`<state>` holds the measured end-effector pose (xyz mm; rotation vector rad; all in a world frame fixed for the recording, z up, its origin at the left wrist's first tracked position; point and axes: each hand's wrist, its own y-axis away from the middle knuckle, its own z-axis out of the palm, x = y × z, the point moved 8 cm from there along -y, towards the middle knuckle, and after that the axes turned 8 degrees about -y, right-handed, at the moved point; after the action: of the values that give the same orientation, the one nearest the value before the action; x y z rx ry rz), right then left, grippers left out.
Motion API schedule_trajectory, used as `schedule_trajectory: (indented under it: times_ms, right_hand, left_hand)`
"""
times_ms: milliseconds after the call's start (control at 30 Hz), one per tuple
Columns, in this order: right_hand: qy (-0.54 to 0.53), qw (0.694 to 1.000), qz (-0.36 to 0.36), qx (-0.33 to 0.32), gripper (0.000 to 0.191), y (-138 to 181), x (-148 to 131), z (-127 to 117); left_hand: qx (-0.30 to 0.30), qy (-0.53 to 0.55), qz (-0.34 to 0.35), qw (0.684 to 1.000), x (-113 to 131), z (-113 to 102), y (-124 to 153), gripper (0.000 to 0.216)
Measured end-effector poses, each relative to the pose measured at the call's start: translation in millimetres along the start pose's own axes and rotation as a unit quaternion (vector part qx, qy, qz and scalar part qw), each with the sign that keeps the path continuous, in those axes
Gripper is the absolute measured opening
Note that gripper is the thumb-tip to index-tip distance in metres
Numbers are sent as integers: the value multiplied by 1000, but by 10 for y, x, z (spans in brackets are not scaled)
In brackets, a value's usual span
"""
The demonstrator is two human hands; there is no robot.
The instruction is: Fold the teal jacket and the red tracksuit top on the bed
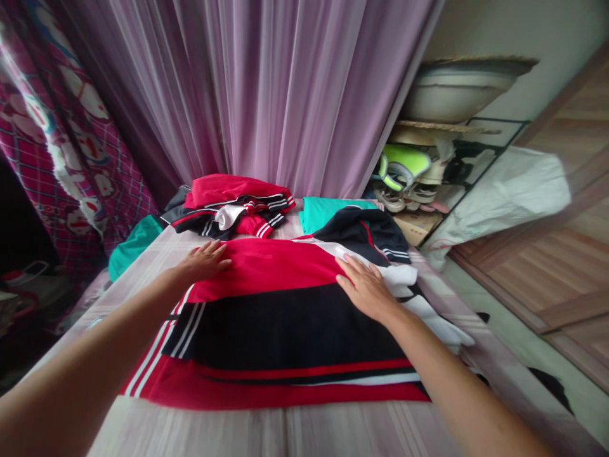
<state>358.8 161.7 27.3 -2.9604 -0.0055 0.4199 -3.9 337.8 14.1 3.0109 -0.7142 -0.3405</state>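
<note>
In the head view, both hands are open, palms down and fingers extended. The left hand point(208, 260) rests at the near-left edge of the red part of a red, navy and white garment point(285, 324), the right hand point(366, 282) on its other side. The garment lies flat between and below them. Beyond the left hand sits a heap of clothes point(214, 189); beyond the right, turquoise cloth point(323, 216).
</note>
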Motion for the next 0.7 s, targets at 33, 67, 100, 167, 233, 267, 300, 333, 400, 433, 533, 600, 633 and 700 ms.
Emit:
schedule_trajectory:
  times_ms: [33, 67, 100, 167, 233, 267, 300, 333, 400, 433, 533, 600, 633, 700]
  right_hand:
    - [-1, 1000, -17, 1, 55, 171, -55, 10]
    - [1, 1000, -26, 0, 55, 336, -91, 36]
    - [5, 999, -32, -2, 54, 487, -113, 75]
    - [14, 999, -33, -5, 54, 724, -131, 168]
    - [25, 999, -30, -8, 53, 855, -143, 254]
    - [30, 999, -26, -11, 53, 882, -149, 288]
    - [33, 999, -22, -15, 53, 891, -156, 310]
    - [35, 999, -17, -19, 53, 888, -166, 321]
    - [34, 999, -11, -25, 53, 872, -196, 310]
    - [29, 999, -12, -22, 53, 873, -217, 288]
    - [2, 999, -20, 26, 50, 958, -240, 156]
    - [-29, 997, -24, 71, 46, 1095, -176, 48]
    - [-47, 995, -27, 79, 44, 1179, -119, 13]
    - [-82, 994, -35, 63, 40, 1355, 36, -23]
  left_hand:
    - [17, -2, 4, 1000, 45, -94, 106, 54]
    - [41, -2, 13, 999, 120, -188, 250, 53]
    - [68, 0, 26, 997, 224, -275, 430, 53]
    - [118, 11, 62, 991, 500, -375, 863, 52]
    - [152, 25, 83, 985, 774, -368, 1293, 52]
    - [156, 29, 89, 983, 890, -324, 1465, 51]
    - [151, 32, 85, 984, 972, -263, 1594, 52]
    - [149, 34, 77, 985, 1027, -211, 1683, 53]
    - [145, 39, 61, 987, 1071, -141, 1752, 53]
    - [143, 41, 54, 987, 1071, -130, 1749, 53]
    - [149, 46, 47, 987, 1048, -161, 1722, 53]
    - [175, 54, 52, 982, 1029, -208, 1779, 54]
    - [190, 60, 59, 978, 1017, -223, 1840, 54]
    - [210, 74, 82, 972, 981, -216, 2007, 52]
